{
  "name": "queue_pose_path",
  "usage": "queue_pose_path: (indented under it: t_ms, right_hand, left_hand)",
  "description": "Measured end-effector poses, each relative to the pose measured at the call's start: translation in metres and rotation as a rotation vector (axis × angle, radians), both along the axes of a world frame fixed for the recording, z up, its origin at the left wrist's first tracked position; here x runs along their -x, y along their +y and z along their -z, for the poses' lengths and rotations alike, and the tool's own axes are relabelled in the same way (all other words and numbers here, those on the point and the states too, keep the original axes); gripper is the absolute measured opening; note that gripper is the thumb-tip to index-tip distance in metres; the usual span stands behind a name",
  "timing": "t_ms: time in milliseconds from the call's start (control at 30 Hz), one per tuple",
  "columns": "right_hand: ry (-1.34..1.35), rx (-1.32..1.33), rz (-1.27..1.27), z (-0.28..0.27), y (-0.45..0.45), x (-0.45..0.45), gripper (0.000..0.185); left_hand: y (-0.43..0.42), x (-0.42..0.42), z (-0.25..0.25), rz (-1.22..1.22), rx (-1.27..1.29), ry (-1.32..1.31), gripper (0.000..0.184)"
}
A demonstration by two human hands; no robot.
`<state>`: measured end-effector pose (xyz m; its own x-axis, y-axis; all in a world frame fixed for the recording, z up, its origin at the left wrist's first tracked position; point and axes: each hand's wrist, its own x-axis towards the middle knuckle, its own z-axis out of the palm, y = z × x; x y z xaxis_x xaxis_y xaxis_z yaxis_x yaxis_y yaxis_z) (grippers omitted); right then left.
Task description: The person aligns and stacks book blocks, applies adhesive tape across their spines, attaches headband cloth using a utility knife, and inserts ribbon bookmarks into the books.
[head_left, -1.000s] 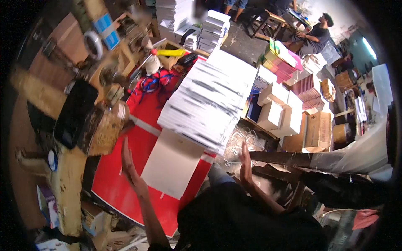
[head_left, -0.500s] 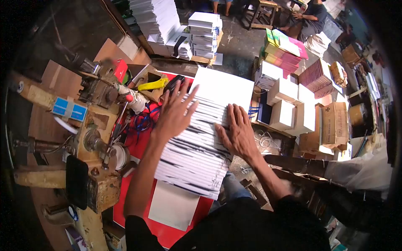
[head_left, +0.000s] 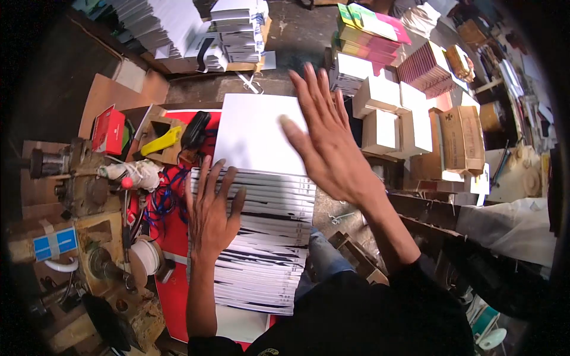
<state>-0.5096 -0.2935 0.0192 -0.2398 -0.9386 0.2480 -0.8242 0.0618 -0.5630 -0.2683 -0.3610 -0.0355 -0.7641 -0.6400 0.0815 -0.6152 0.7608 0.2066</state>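
A row of thin white booklets [head_left: 270, 243] lies overlapped on the red work surface [head_left: 172, 302], their edges facing me with dark streaks across them. At its far end rests a blank white sheet or cover [head_left: 255, 127]. My left hand [head_left: 212, 219] lies along the left side of the booklets, fingers stretched and touching their edges. Raised over the right edge of the white sheet is my right hand [head_left: 332, 148], its fingers apart and nothing in them. Whether it touches the sheet I cannot tell.
On the left stands a worn machine [head_left: 107, 249] with a thread spool [head_left: 145, 261]. A yellow-handled tool [head_left: 161, 141], a red box [head_left: 108, 132] and tangled blue cords [head_left: 163, 199] lie beside the booklets. Paper stacks [head_left: 237, 35], white book blocks [head_left: 380, 130] and a cardboard box [head_left: 463, 139] stand beyond.
My right hand has lifted off the booklets and moved forward. My left hand has come back and down onto their left side. The view has shifted, and the booklets now look straighter.
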Motion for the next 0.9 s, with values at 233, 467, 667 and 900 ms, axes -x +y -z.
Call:
queue_pose_path:
  t_ms: [233,467,667,900]
  right_hand:
    - [0.070,-0.098,-0.230,0.076,-0.008,-0.046,0.080]
    - [-0.105,-0.811,-0.152,0.056,-0.113,0.098,0.118]
    - [-0.120,-0.733,-0.388,0.136,-0.117,0.090,0.095]
    - [-0.164,-0.753,-0.506,0.120,-0.119,0.085,0.099]
  left_hand:
    - [0.002,0.000,-0.009,-0.013,-0.065,0.022,0.044]
    - [0.004,-0.002,-0.008,-0.028,-0.061,0.063,0.039]
    - [0.001,-0.009,-0.003,-0.021,-0.089,0.024,0.045]
    - [-0.005,-0.009,0.001,-0.094,-0.130,0.328,0.058]
